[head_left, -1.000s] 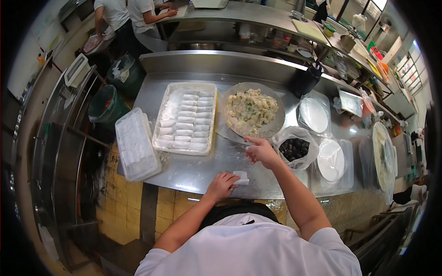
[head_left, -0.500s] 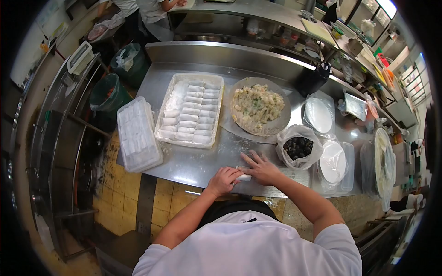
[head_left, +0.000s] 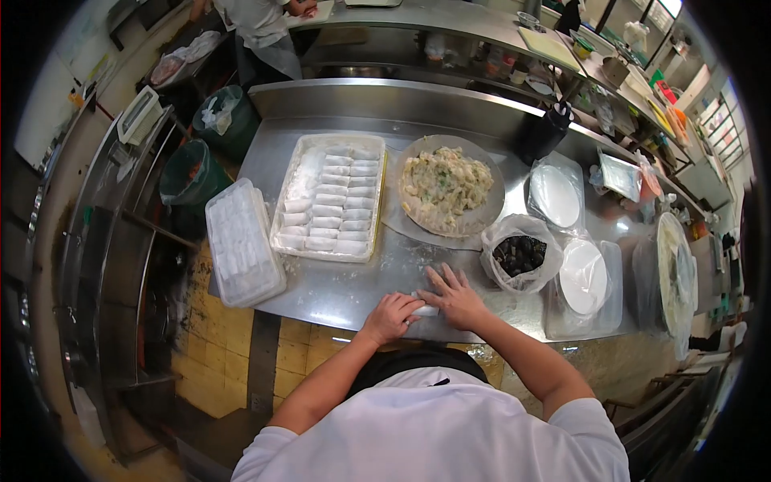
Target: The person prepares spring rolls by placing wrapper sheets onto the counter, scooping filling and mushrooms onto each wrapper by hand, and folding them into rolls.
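Note:
At the front edge of the steel table, my left hand (head_left: 391, 316) curls its fingers over one end of a small white roll (head_left: 426, 311). My right hand (head_left: 456, 300) lies against the roll's other end, fingers stretched and spread, thumb side touching it. Much of the roll is hidden under both hands. Ahead to the left, a white tray (head_left: 295, 193) dusted with flour holds rows of similar white rolls (head_left: 329, 200). A round plate (head_left: 486, 218) bears a heap of pale filling with green bits (head_left: 448, 186). Beside it stands a plastic bag (head_left: 548, 275) of dark pieces (head_left: 519, 255).
A lidded plastic box of rolls (head_left: 243, 243) overhangs the table's left edge. On the right lie bagged round white wrappers (head_left: 582, 277) and another bagged stack (head_left: 554, 197). A black container (head_left: 544, 138) stands at the back. Green bins (head_left: 193, 173) and a co-worker (head_left: 255, 28) are beyond.
My view has shifted slightly. Both hands stay on the roll in nearly the same place, with little visible movement. Far off, the people at the back left have partly moved out of view.

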Demonstrator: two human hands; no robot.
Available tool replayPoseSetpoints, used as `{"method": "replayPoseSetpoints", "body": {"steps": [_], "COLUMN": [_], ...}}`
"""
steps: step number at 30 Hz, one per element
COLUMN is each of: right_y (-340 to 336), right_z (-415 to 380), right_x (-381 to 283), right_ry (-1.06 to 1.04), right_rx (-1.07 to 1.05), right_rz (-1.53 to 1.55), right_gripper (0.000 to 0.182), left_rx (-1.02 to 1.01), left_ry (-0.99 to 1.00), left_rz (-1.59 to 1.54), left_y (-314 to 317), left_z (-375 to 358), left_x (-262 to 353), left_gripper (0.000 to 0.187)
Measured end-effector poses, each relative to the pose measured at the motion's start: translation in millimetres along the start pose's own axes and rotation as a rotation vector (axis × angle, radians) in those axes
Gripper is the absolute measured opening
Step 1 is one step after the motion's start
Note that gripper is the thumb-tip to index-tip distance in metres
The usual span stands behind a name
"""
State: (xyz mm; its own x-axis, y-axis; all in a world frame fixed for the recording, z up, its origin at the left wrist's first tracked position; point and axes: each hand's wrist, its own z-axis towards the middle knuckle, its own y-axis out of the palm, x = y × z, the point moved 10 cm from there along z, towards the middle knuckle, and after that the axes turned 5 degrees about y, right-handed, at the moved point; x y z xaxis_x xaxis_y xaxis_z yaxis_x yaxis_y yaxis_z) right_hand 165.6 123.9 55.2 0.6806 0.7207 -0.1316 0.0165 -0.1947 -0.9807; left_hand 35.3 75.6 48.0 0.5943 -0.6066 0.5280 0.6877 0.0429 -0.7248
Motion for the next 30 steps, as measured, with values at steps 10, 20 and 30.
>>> {"method": "replayPoseSetpoints", "body": {"steps": [10, 20, 30], "right_y": [-15.9, -3.6, -18.2], "right_z": [-38.8, -16.1, -3.1], "right_x": [5.5, -19.1, -13.7], "right_ry": [0.032, 0.056, 0.145], "right_rx": [0.202, 0.362, 0.403], "right_rz": [0.368, 0.191, 0.079], "right_gripper": [0.05, 0.032, 0.044], "left_rx": [-0.027, 0.031, 0.062], "left_ry": [-0.035, -0.074, -0.113], "left_rz": [-0.047, -0.096, 0.044], "left_y": [8.2, -8.6, -1.7], "left_z": [-0.6, 19.2, 31.9], "left_x": [-7.7, -10.1, -29.2], "left_gripper": [0.041, 0.036, 0.029]}}
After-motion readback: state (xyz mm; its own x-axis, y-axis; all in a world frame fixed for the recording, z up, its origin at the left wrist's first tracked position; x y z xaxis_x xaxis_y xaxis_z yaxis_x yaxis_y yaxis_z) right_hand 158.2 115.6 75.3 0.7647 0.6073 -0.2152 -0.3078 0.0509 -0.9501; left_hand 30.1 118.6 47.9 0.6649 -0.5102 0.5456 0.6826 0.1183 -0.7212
